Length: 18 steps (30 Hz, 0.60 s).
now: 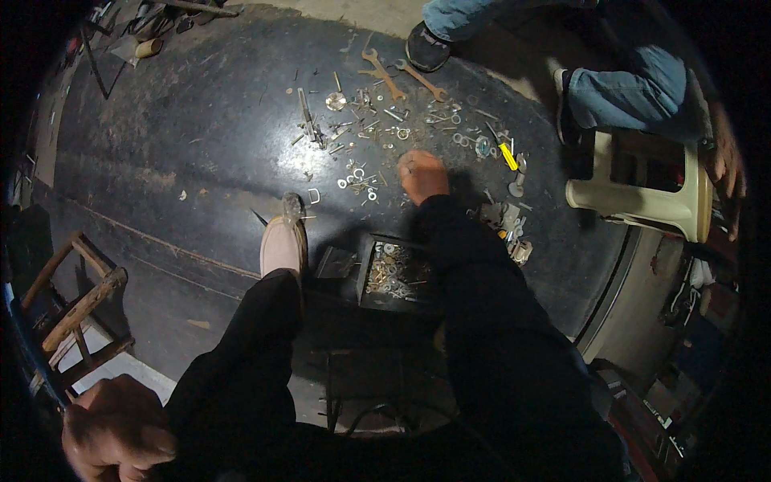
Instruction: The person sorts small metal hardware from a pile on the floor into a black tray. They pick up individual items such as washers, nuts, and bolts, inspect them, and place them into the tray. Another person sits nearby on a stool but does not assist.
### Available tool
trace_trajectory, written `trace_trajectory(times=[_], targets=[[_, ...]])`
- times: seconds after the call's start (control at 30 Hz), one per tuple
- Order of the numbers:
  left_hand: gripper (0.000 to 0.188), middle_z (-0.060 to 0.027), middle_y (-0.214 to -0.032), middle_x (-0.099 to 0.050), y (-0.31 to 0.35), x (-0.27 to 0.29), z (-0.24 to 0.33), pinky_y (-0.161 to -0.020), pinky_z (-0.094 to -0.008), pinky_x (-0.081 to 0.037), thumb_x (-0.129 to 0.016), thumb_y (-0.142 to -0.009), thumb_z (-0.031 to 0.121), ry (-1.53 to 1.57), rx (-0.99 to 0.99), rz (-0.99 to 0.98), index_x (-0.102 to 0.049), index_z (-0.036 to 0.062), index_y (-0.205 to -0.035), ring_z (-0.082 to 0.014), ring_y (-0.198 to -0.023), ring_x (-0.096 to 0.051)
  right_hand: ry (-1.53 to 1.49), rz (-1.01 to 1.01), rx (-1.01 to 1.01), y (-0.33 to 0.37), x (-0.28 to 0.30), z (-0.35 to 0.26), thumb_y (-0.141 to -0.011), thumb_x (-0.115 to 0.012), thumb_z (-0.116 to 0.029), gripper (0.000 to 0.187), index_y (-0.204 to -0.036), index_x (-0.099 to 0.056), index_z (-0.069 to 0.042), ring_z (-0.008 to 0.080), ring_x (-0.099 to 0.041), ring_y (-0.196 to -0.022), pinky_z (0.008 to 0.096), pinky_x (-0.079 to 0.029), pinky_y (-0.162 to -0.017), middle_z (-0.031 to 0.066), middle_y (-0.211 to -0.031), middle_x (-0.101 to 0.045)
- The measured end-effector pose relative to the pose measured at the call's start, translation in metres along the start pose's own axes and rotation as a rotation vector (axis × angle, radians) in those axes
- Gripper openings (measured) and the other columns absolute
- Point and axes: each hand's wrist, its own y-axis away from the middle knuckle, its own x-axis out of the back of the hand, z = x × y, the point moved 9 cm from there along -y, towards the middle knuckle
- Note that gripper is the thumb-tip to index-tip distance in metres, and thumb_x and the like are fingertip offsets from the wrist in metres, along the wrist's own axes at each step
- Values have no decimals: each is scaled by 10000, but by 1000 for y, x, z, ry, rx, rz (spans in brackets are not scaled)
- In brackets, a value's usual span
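On the dark floor sheet, my right hand (pixel 423 177) reaches down with its fingers curled in. Its fingertips press among small metal parts, and whatever they hold is hidden. Just left of it lies a cluster of washers (pixel 357 178). Beyond the hand are scattered bolts, nuts and screws (pixel 393 115). A black tray (pixel 365 277) full of mixed fasteners (pixel 391 269) stands below my right forearm, partly covered by the sleeve. My left hand (pixel 119 430) is at the lower left, away from the parts, its fingers folded and nothing showing in them.
Two rusty open-end wrenches (pixel 384 74) lie at the far side, near another person's shoe (pixel 427 50). A yellow-handled tool (pixel 507 157) lies right of the loose parts. At right stands a pale plastic stool (pixel 642 201); at left, a wooden frame (pixel 80 309). My shoe (pixel 281 249) rests left of the tray.
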Motion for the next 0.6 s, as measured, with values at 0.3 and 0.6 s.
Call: trace_trajectory(times=[0.3, 0.6], targets=[[210, -169, -1024, -647, -3, -2, -3, -740, -384, -496, -500, -1025, 117, 7, -12, -26, -613, -25, -1131, -231, -845, -612, 126, -60, -106, 2, -18, 3, -766, -693, -99, 71, -831, -664, -97, 344, -645, -857, 447, -513, -757, 133, -860, -660], [201, -156, -983, -636, -5, -3, 1, -685, -371, -469, -489, -1033, 117, -17, -1, -45, -610, -15, -1125, -209, -781, -582, -32, 121, -165, 6, 11, 28, -800, -613, -134, 83, -832, -662, -75, 351, -644, -819, 456, -513, -747, 143, -825, -663]])
